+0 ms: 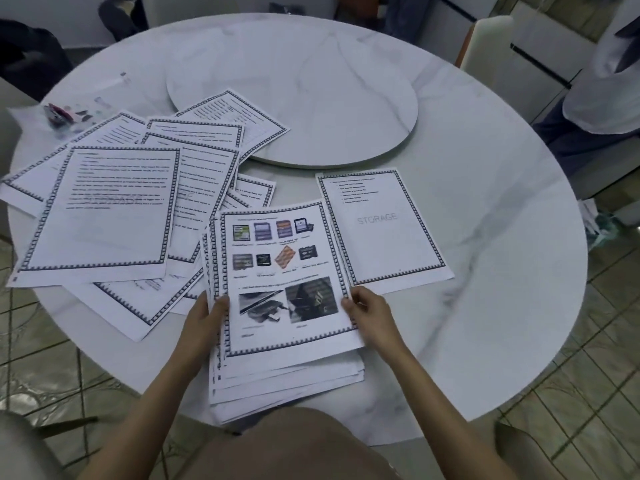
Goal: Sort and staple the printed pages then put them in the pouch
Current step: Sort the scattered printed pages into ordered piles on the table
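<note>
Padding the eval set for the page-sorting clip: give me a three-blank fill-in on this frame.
The single page lying right of the stack bears the watermark ____.
The scattered pages lie on the stack's ____ side.
The stack is held by ____ hands: the left hand and the right hand.
Missing words: STORAGE; left; two.

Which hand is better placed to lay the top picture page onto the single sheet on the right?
Right, likely. The right hand pinches the picture page at its right edge, beside the single sheet. The left hand grips the stack at its left edge, farther away, steadying it.
</note>
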`<move>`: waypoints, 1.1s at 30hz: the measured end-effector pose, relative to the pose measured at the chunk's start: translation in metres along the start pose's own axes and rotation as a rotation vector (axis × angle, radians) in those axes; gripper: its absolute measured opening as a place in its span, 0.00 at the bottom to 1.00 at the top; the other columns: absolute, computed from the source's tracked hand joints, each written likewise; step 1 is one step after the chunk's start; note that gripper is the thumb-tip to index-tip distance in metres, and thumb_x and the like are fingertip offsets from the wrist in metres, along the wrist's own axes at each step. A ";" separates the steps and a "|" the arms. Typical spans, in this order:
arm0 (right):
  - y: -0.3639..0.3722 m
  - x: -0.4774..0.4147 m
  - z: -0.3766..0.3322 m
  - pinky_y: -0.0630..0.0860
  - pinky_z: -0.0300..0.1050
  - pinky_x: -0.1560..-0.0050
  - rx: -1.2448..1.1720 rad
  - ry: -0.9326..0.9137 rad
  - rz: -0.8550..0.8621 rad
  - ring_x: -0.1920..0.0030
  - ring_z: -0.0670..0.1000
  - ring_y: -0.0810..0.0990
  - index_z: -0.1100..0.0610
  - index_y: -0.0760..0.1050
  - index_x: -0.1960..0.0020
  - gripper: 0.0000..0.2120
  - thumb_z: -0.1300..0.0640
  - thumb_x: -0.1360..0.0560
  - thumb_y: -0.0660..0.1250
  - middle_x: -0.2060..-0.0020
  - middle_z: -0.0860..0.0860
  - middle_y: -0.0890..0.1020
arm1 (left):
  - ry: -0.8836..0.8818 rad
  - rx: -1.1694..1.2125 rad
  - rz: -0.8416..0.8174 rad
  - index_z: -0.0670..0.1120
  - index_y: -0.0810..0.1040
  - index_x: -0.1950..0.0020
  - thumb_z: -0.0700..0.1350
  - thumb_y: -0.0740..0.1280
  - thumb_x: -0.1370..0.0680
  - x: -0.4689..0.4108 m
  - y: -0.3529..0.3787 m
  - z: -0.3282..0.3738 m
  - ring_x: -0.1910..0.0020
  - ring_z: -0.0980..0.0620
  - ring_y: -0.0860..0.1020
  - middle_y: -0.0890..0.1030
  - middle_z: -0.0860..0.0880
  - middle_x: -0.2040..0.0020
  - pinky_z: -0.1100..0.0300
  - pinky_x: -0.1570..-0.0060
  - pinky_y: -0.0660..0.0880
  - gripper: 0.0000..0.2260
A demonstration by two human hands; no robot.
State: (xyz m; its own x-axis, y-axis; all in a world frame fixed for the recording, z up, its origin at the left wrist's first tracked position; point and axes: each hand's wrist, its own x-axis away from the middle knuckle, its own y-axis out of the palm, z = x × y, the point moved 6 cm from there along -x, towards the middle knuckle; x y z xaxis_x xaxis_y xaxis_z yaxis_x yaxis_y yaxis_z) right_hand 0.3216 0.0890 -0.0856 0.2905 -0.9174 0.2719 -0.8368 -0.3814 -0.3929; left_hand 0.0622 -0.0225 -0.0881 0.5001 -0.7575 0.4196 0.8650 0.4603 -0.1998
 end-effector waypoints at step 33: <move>-0.154 -0.067 0.022 0.66 0.56 0.39 0.652 0.354 0.459 0.35 0.65 0.63 0.68 0.67 0.36 0.30 0.53 0.30 0.72 0.37 0.66 0.66 | 0.012 -0.065 -0.004 0.45 0.71 0.34 0.44 0.60 0.20 0.000 0.000 -0.002 0.45 0.44 0.77 0.78 0.44 0.40 0.52 0.45 0.72 0.14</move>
State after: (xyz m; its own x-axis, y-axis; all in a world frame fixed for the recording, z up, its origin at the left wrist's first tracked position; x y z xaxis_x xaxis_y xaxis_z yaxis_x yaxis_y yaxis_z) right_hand 0.4410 0.2068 -0.0625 -0.2625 -0.9484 0.1778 -0.3716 -0.0707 -0.9257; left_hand 0.0622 -0.0236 -0.0895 0.4968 -0.7650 0.4098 0.8676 0.4266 -0.2555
